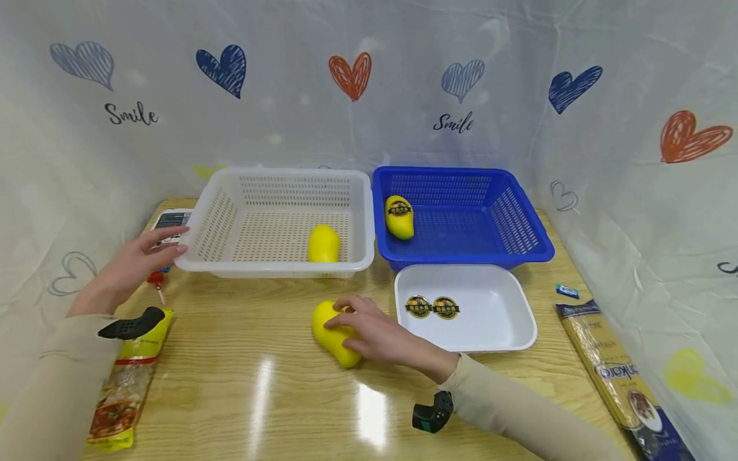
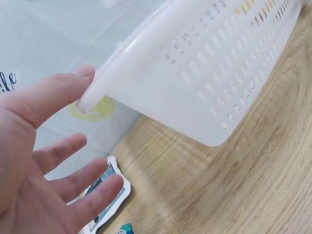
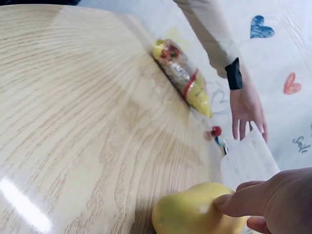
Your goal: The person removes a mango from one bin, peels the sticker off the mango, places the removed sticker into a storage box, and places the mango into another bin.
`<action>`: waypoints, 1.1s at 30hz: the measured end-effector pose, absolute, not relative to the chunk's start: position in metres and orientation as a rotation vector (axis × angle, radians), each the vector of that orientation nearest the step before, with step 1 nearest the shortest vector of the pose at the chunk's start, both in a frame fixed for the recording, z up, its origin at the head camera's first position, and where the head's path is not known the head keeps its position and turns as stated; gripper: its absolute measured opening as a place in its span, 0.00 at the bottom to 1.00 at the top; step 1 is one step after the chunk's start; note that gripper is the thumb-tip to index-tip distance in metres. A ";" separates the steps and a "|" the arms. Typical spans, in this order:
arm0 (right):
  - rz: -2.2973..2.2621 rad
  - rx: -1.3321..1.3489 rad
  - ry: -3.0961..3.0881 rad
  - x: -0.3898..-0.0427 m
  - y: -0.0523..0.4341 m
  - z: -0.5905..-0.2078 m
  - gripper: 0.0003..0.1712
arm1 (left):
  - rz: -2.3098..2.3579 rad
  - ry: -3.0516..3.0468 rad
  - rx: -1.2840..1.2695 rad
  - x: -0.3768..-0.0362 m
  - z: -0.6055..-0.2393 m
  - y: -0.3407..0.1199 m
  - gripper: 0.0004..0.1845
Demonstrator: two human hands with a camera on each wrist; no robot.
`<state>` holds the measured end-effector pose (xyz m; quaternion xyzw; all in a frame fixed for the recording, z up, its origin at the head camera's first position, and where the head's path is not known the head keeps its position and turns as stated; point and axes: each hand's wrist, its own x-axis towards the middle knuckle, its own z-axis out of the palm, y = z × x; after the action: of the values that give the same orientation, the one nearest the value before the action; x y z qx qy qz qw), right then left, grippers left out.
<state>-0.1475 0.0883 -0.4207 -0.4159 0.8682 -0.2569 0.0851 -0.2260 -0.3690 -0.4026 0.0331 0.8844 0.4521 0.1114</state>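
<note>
Mango gripped by curled right hand, left hand loosely spread, thumb touching white basket

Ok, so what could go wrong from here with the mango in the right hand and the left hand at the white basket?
The mango looks smooth and rounded, so it might slip from the right hand.
The left hand touches the rim of the white basket; a push could nudge it into the blue basket right beside it.
The right wrist is close to the white tray and might bump it.
</note>
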 end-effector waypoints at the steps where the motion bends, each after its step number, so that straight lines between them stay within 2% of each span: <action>1: -0.773 -1.240 2.581 -0.148 0.088 -0.420 0.19 | 1.328 2.595 0.096 -0.226 -0.403 -0.369 0.32; 9: -0.755 -1.174 2.472 -0.149 0.087 -0.419 0.21 | 1.222 2.604 0.095 -0.229 -0.404 -0.364 0.33; 22: -0.681 -1.120 2.396 -0.150 0.086 -0.418 0.25 | 1.439 2.506 0.125 -0.233 -0.409 -0.359 0.31; 33: -0.836 -1.035 2.362 -0.152 0.092 -0.418 0.21 | 1.404 2.518 0.097 -0.232 -0.408 -0.358 0.34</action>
<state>-0.1519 0.0923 -0.4178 -0.3731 0.8511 -0.3011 0.2137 -0.2324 -0.3579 -0.4076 0.0333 0.8657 0.4826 0.1283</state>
